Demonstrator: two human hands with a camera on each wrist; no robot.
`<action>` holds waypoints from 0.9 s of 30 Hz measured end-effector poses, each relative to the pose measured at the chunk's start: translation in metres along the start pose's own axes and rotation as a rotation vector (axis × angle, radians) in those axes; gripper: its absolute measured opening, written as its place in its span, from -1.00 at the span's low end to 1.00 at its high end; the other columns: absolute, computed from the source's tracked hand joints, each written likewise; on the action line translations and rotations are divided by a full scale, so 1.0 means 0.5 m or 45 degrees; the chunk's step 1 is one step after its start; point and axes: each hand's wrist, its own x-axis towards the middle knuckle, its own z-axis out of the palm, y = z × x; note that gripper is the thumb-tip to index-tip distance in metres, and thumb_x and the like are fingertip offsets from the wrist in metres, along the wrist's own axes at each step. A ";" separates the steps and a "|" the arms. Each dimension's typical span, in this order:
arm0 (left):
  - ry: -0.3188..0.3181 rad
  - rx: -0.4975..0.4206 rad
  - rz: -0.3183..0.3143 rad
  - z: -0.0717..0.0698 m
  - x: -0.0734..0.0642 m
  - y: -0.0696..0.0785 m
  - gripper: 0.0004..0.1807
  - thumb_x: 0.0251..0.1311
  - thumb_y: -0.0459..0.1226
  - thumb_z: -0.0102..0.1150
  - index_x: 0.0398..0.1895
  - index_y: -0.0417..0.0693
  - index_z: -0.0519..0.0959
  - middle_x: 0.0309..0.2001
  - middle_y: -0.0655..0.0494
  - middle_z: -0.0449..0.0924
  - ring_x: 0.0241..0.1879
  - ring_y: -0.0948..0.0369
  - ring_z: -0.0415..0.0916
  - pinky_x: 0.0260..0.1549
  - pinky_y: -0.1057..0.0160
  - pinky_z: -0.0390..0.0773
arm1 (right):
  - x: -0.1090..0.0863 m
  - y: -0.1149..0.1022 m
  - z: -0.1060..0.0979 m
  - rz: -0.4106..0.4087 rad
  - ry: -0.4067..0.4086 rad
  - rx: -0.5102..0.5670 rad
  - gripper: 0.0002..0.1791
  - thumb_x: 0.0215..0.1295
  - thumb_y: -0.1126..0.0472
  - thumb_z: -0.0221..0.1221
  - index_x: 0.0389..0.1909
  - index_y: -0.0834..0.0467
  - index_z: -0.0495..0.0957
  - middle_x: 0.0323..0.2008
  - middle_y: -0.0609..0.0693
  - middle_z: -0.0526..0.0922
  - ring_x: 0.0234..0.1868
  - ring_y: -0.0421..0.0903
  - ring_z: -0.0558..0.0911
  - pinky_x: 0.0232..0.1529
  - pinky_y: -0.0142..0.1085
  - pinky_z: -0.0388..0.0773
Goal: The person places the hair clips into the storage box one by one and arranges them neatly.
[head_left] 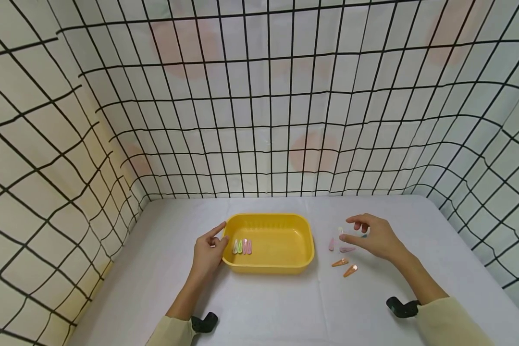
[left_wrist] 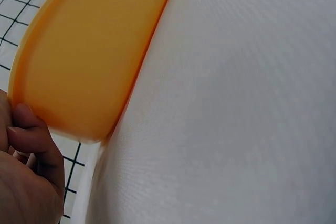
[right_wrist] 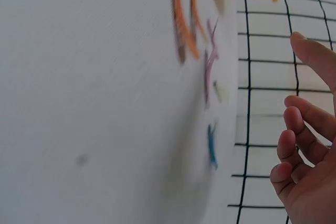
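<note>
Black-gridded walls (head_left: 242, 111) rise past the tabletop's (head_left: 285, 307) L, far & R edges; L hand (head_left: 207, 250), thumb & fingers pinching, grips yellow tray's (head_left: 268, 269) L rim, tray nr far edge, abt ctr, w/ four hair clips (head_left: 244, 246) at L end. To R: two pink clips (head_left: 347, 249), two orange clips (head_left: 350, 271), white clip (head_left: 340, 231), blue clip (right_wrist: 212, 148); R hand (head_left: 378, 236) above, fingers apart, gripping nothing, part-blocks blue clip in head view.

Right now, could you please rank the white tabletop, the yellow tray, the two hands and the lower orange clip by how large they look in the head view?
1. White tabletop
2. Yellow tray
3. Left hand and right hand: too alike to rank
4. Lower orange clip
</note>
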 end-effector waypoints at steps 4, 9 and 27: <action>0.001 -0.011 -0.003 0.000 0.001 0.000 -0.50 0.32 -0.25 0.30 0.32 0.24 0.60 -0.61 0.11 0.33 -0.78 0.20 0.19 -0.79 0.40 0.32 | -0.010 0.035 -0.003 0.050 0.010 -0.001 -0.25 0.12 -0.30 0.43 0.15 0.17 0.64 -0.19 0.06 0.58 -0.14 -0.02 0.43 -0.40 -0.36 0.39; -0.001 -0.008 -0.018 0.001 0.002 -0.002 -0.50 0.32 -0.25 0.30 0.33 0.25 0.60 -0.60 0.12 0.33 -0.77 0.20 0.19 -0.78 0.40 0.32 | -0.021 0.072 -0.001 0.061 0.038 -0.009 -0.29 0.14 -0.26 0.43 0.11 0.20 0.66 -0.23 0.03 0.58 -0.19 -0.07 0.40 -0.38 -0.36 0.35; 0.014 0.013 0.034 0.001 -0.005 0.003 -0.52 0.34 -0.24 0.28 0.32 0.21 0.61 -0.65 0.13 0.30 -0.79 0.22 0.16 -0.80 0.40 0.27 | -0.030 0.119 0.024 0.182 0.063 -0.008 -0.32 0.18 -0.23 0.41 0.04 0.29 0.66 -0.26 0.06 0.62 -0.22 -0.07 0.48 -0.30 -0.36 0.44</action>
